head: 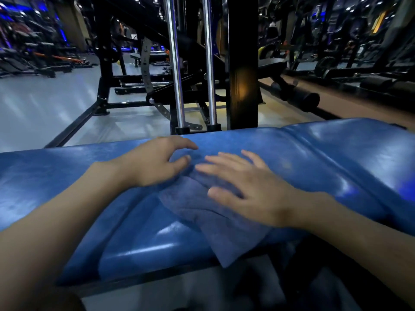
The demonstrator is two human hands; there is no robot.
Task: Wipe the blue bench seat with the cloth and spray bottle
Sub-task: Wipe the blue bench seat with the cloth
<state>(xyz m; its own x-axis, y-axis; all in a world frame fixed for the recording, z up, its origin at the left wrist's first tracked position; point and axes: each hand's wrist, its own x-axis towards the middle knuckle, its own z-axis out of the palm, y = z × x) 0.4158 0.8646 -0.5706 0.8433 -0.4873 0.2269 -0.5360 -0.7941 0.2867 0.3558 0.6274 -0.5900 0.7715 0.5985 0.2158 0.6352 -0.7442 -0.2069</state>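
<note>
Near edge: one corner of the blue-grey cloth [215,225] hangs over the front lip of the blue bench seat [139,241]. The rest lies flat across the middle of the seat, over a groove between two pads.

Right hand [249,189]: fingers straight and spread, palm down on the cloth, holding nothing.

Left hand [155,162]: fingers half-curled at the cloth's far end. Blur makes it impossible to tell whether they pinch the fabric or only rest there.

Risks, as judged:
- A pull toward the body could drag the overhanging corner further and drop the cloth off the lip.
- A push across the groove may bunch the cloth, leaving the channel unwiped.
- With the hands working against each other, the cloth could fold rather than slide.

Hidden or unclear:
- No spray bottle in view; where it stands is unknown.
- The seat's shine may be glare or moisture; cannot say which.
- Both seat ends run out of frame, and the underside and frame below are dark.

Beyond the seat: chrome guide rods [177,86] and a black upright [242,63]. The far gym machines are dim and smeared.
</note>
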